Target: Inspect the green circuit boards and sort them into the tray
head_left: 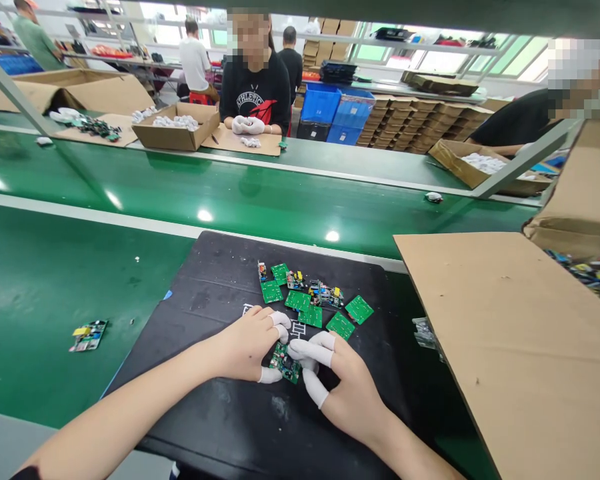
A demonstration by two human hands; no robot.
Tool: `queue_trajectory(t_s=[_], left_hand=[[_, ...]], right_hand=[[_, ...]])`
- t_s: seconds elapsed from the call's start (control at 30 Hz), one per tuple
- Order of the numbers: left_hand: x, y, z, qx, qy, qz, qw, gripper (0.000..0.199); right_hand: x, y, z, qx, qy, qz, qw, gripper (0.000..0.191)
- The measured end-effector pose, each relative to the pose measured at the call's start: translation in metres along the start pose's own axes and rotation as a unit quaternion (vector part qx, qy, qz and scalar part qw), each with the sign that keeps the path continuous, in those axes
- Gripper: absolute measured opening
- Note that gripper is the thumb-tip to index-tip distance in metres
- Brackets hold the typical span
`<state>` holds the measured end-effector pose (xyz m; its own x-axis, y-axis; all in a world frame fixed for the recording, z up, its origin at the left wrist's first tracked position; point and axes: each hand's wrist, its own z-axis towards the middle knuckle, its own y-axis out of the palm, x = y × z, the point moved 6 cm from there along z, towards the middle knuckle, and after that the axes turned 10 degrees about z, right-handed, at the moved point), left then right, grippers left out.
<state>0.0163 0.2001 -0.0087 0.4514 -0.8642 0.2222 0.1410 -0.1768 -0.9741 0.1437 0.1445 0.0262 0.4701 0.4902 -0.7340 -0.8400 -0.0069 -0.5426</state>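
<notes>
A small green circuit board (286, 363) with components facing up is held low over a black mat (220, 413). My left hand (245, 343) grips its left side between thumb and fingers, all in white finger cots. At the board's right edge, my right hand (343, 383) has its fingers bent in against it, also in white finger cots; part of its grip is hidden. Just beyond my hands lies a loose group of boards, such as a green board (359, 309) with its solder side up and a board (325, 293) showing its components.
A lone board (89, 336) lies on the green bench (25, 300) at left. On the right, a cardboard flap (510, 333) slopes beside a carton of boards (590, 273). Across the green belt (260, 193), a co-worker (255, 87) sits by a cardboard box (180, 133) of white pieces.
</notes>
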Motion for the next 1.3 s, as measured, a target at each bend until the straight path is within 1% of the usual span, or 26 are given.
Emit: queue_trajectory(t_s=[0.07, 0.13, 0.23, 0.3, 0.37, 0.47, 0.53, 0.57, 0.63, 0.73, 0.8, 0.9, 1.0, 1.1, 1.2, 1.3], left_hand=[[0.0, 0.0, 0.0, -0.005, -0.002, -0.004, 1.0, 0.042], [-0.001, 0.001, 0.0, -0.005, -0.001, -0.002, 1.0, 0.041], [-0.001, 0.002, 0.0, 0.007, 0.007, 0.007, 1.0, 0.04], [-0.001, 0.003, -0.001, 0.013, 0.012, 0.009, 1.0, 0.04], [-0.001, 0.002, -0.001, 0.017, 0.013, 0.006, 1.0, 0.04], [-0.002, 0.001, -0.002, 0.018, 0.01, 0.003, 1.0, 0.04], [-0.002, 0.001, -0.002, 0.016, 0.01, 0.003, 1.0, 0.041], [-0.001, 0.0, -0.002, 0.015, 0.01, 0.002, 1.0, 0.041], [-0.001, -0.001, -0.002, 0.013, 0.01, -0.002, 1.0, 0.042], [-0.002, -0.001, -0.001, 0.005, 0.007, -0.018, 1.0, 0.043], [-0.004, -0.001, 0.0, -0.005, 0.002, -0.031, 1.0, 0.045], [-0.006, -0.001, 0.0, -0.013, -0.01, -0.05, 0.999, 0.046], [-0.005, -0.001, -0.001, -0.015, -0.014, -0.064, 0.998, 0.047], [0.001, -0.002, -0.003, -0.01, -0.005, -0.075, 0.997, 0.048], [0.006, -0.005, -0.005, 0.0, 0.013, -0.095, 0.995, 0.047], [0.007, -0.011, -0.005, 0.01, 0.02, -0.139, 0.99, 0.047]], right_hand=[[-0.001, 0.001, -0.001, 0.001, -0.014, -0.034, 0.999, 0.035], [-0.003, 0.009, -0.005, -0.017, -0.04, -0.112, 0.993, 0.033], [-0.007, 0.025, -0.012, -0.047, -0.097, -0.228, 0.968, 0.025], [-0.008, 0.029, -0.014, -0.057, -0.114, -0.252, 0.959, 0.02], [-0.006, 0.025, -0.011, -0.055, -0.086, -0.216, 0.971, 0.021], [0.0, 0.006, -0.003, -0.019, -0.013, -0.076, 0.997, 0.032], [0.005, -0.008, 0.001, 0.02, 0.016, -0.006, 1.0, 0.035], [0.006, -0.014, 0.002, 0.036, 0.025, 0.004, 0.999, 0.035], [0.011, -0.02, 0.002, 0.041, 0.045, -0.018, 0.998, 0.035], [0.017, -0.015, 0.001, -0.005, 0.069, -0.085, 0.994, 0.032], [0.019, -0.01, 0.001, -0.03, 0.066, -0.132, 0.989, 0.026], [0.019, -0.008, 0.002, -0.023, 0.047, -0.176, 0.983, 0.02], [0.021, -0.01, 0.002, 0.002, 0.038, -0.175, 0.984, 0.02], [0.023, -0.009, 0.002, 0.003, 0.043, -0.149, 0.988, 0.016], [0.024, -0.005, 0.003, -0.018, 0.035, -0.144, 0.989, 0.014], [0.019, 0.0, 0.004, -0.064, -0.011, -0.144, 0.987, 0.021]])
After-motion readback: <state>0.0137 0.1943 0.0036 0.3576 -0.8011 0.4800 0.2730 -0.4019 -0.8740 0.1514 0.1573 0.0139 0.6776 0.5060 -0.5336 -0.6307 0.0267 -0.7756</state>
